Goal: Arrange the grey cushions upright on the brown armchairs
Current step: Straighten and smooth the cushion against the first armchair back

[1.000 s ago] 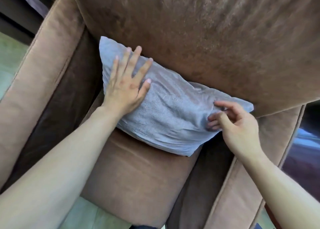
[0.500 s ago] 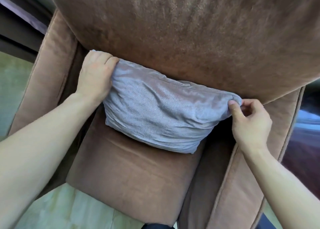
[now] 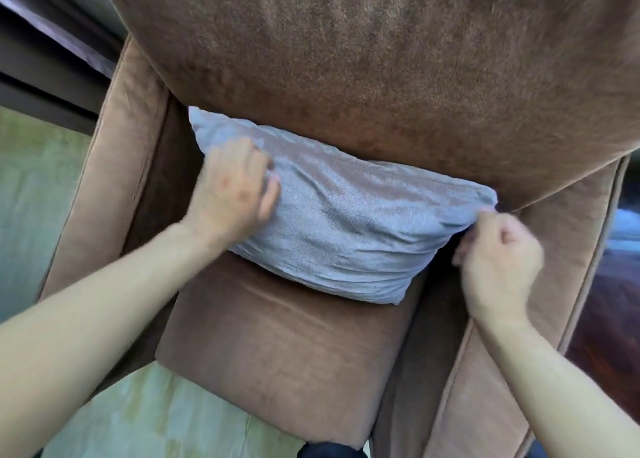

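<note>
Both our hands on the cushion (image 3: 346,222), propped against the chair (image 3: 277,350) back.

Nearest us, our bare forearms reach in from the lower corners over the pale floor (image 3: 145,419) and the front of the brown seat. Our left hand (image 3: 232,194) lies curled on the cushion's left part, fingers bent into the grey fabric; blur keeps us from telling whether it truly grips. Our right hand (image 3: 498,260) is closed in a fist, pinching the cushion's right top corner beside the right armrest (image 3: 568,249). The cushion stands on its long edge at the rear of the seat, leaning on the backrest (image 3: 381,76), its left corner higher than its right. A dark curtain (image 3: 52,76) hangs beyond the left armrest.
</note>
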Action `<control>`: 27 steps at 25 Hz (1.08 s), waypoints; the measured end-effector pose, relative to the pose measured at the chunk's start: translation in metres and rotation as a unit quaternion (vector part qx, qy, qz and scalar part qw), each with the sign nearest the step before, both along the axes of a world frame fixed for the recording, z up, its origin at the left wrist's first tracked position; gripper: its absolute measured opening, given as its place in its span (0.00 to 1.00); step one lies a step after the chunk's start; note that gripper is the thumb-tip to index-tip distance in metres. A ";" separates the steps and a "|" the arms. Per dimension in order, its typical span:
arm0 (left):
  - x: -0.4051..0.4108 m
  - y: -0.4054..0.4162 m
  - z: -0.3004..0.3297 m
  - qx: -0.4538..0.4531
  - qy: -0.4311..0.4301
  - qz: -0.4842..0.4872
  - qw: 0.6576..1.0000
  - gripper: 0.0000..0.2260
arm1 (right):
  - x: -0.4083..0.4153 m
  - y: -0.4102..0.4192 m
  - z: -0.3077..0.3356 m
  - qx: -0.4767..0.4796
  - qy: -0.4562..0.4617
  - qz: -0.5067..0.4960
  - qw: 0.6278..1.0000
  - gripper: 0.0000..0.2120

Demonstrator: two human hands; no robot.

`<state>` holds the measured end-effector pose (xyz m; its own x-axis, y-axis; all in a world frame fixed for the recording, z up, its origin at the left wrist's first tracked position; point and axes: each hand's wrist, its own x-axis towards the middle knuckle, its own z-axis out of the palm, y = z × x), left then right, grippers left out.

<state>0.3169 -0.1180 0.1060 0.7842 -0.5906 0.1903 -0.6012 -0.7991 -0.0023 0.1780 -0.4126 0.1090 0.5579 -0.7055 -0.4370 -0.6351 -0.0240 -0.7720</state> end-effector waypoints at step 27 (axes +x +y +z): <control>0.014 0.024 -0.023 -0.135 0.245 0.204 0.938 0.23 | 0.021 0.042 -0.010 0.241 -0.094 0.151 0.954 0.18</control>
<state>0.3305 -0.0939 0.0826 0.9669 -0.2045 -0.1526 -0.1213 -0.8945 0.4303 0.1985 -0.3704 0.0992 0.8043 -0.2424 -0.5425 -0.5050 0.2023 -0.8391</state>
